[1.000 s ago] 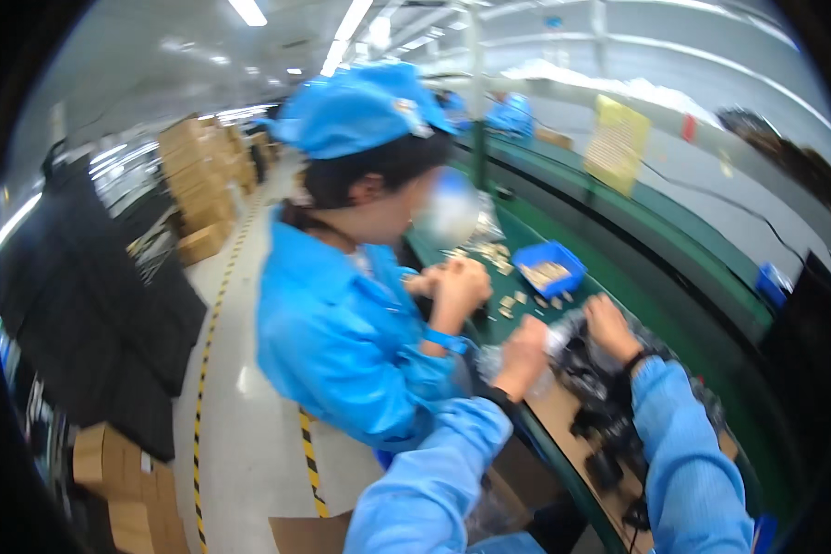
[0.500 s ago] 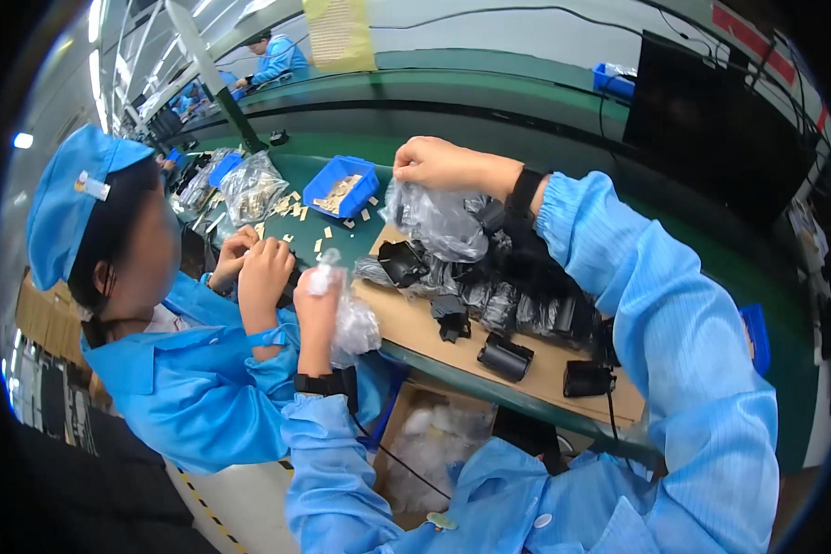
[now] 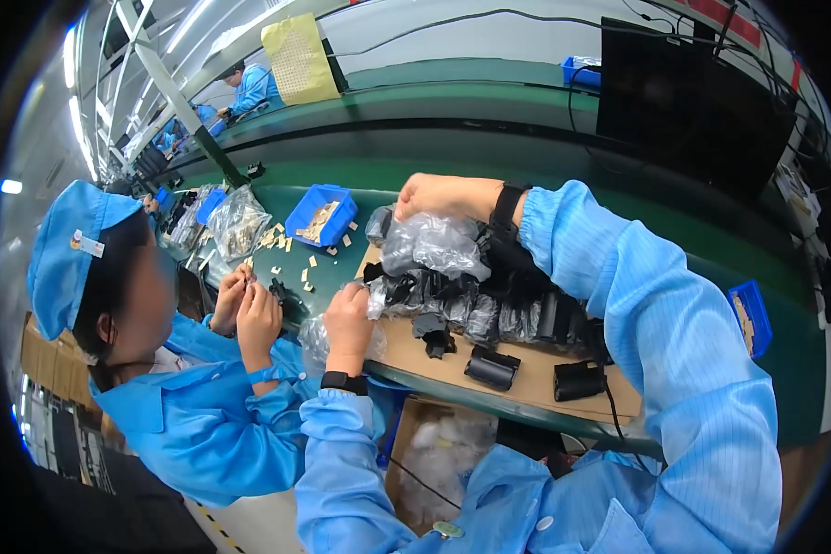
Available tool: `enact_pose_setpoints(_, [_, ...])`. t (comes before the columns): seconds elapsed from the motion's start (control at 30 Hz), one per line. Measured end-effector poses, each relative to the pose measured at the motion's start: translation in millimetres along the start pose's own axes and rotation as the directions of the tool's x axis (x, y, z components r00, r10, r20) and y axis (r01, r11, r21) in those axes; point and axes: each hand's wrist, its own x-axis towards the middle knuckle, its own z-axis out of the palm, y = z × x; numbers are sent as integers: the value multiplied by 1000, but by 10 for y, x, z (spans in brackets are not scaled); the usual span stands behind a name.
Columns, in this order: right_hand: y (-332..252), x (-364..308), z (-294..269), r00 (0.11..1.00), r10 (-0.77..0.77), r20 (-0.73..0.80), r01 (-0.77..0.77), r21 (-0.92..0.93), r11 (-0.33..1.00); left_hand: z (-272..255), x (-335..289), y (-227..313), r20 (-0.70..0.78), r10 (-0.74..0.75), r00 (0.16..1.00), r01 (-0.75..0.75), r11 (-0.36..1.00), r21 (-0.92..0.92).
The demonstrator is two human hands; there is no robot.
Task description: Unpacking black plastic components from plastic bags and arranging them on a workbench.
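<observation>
My left hand (image 3: 348,325) is closed on a crumpled clear plastic bag (image 3: 314,345), at the left edge of a pile of black parts. Above the pile's far left, my right hand (image 3: 427,195) has its fingers curled down at clear plastic wrapping (image 3: 437,247); its fingertips are partly hidden. Bagged black parts (image 3: 483,319) lie in a row on a brown cardboard sheet (image 3: 411,343). In front of them are a small loose black piece (image 3: 432,333), a black cylindrical housing (image 3: 493,367) and another black housing (image 3: 579,380).
At left a co-worker (image 3: 203,369) handles a small piece. Beyond are a blue bin (image 3: 321,215) of tan pieces, scattered tan pieces and a filled bag (image 3: 239,223). Another blue bin (image 3: 751,319) stands right. Below the table edge, a carton (image 3: 404,434) holds plastic bags.
My left hand has moved right to the pile, with the bag now lower beside it. My right hand remains over the pile's far left. The whole view has shifted slightly.
</observation>
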Motion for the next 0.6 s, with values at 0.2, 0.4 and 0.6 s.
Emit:
enact_pose_setpoints(0.2, [247, -120, -128, 988, -125, -90, 103, -212, 972, -66, 273, 48, -215, -39, 976, 6, 988, -152])
enact_pose_setpoints(0.4, [-139, -445, -44, 841, -514, -170, 301, -642, 705, -439, 185, -349, -34, -454, 890, 337, 707, -622])
enact_pose_setpoints(0.6, [-287, -627, 252, 862, -425, 275, 431, -840, 330, -604, 58, -200, 164, -425, 890, 391, 528, -754])
